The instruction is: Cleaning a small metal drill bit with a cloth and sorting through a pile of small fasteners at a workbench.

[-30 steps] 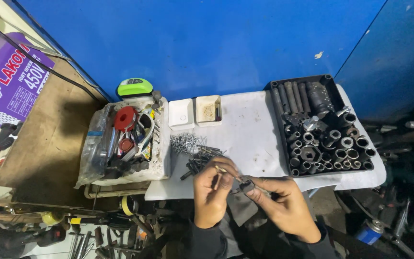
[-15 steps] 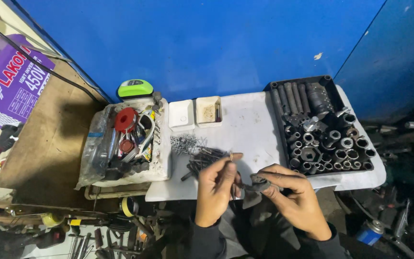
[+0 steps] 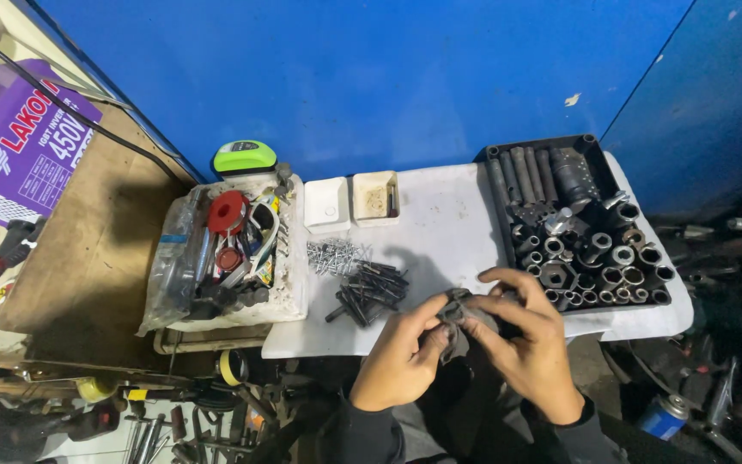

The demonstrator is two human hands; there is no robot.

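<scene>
Two hands, left hand [image 3: 401, 365], right hand [image 3: 526, 344], pinching crumpled grey rag [image 3: 459, 322], long axis unclear.

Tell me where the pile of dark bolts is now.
In the head view, the dark bolts lie on the white table, below the silver screws, left of both hands.

The white desk [image 3: 448, 223] carries a black socket tray [image 3: 579, 225], dark bolts [image 3: 369, 292], silvery screws [image 3: 333, 255], two small boxes [image 3: 352, 202] and a cluttered foam tub [image 3: 289, 292].

Both the left hand [image 3: 401, 365] and the right hand [image 3: 532, 344] are bare, without gloves, rings or a watch, and each wrist runs into the dark, close-fitting cuff of a long sleeve [image 3: 362, 430] at the lower edge.
</scene>
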